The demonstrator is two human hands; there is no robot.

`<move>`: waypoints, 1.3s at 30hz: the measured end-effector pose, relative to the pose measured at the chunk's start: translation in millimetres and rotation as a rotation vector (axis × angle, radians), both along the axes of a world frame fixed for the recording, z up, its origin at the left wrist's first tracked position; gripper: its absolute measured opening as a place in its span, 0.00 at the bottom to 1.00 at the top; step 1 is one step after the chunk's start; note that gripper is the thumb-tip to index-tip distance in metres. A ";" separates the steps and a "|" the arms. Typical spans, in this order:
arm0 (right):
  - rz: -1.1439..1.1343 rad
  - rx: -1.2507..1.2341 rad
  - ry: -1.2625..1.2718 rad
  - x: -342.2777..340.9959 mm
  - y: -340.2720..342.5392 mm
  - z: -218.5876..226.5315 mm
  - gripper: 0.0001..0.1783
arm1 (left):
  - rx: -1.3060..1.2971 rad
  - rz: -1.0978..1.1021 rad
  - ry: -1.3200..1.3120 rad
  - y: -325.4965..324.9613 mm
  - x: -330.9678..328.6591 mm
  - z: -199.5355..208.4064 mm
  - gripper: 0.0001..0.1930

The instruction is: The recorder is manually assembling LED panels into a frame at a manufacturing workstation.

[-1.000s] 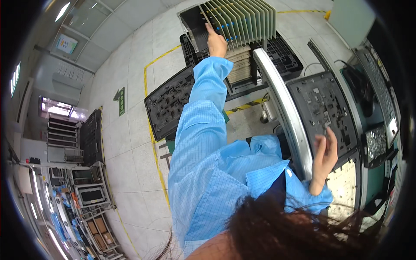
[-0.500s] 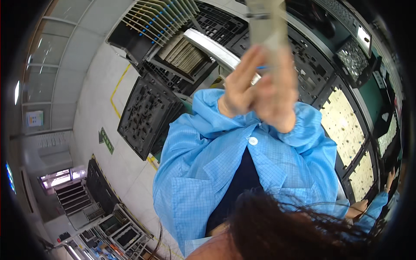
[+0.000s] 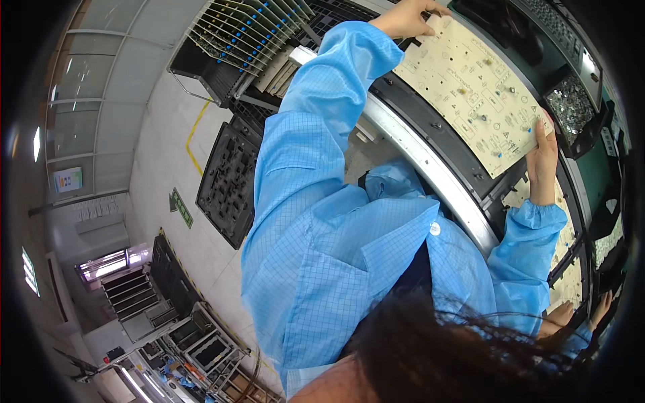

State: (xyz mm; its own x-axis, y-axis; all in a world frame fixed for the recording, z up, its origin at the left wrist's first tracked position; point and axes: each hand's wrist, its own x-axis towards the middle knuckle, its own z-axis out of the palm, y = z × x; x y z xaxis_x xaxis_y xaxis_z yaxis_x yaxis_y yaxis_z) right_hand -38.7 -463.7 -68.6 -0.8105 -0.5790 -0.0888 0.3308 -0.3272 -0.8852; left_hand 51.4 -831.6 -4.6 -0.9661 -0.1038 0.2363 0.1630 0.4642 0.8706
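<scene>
The cream board [image 3: 470,91], which half a second ago was a blurred shape lifted before the chest, is now turned flat, its printed face up, above the black tray [image 3: 430,124] behind the metal rail [image 3: 430,164]. The two hands, which were close together, have come apart: the left hand [image 3: 406,19] has its grip on the far left corner, and the right hand [image 3: 543,161] pinches the near right corner with the thumb on top. So neither grip is released. In my judgement, this change means the carrying is over and the careful fitting is in hand. Whether the board already rests fully in the tray, I cannot tell, because it covers what is under it.
</scene>
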 end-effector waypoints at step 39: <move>-0.045 1.247 1.162 -30.3 -4.8 10.0 0.12 | -0.467 -0.108 -0.220 -20.0 -71.7 -75.7 0.21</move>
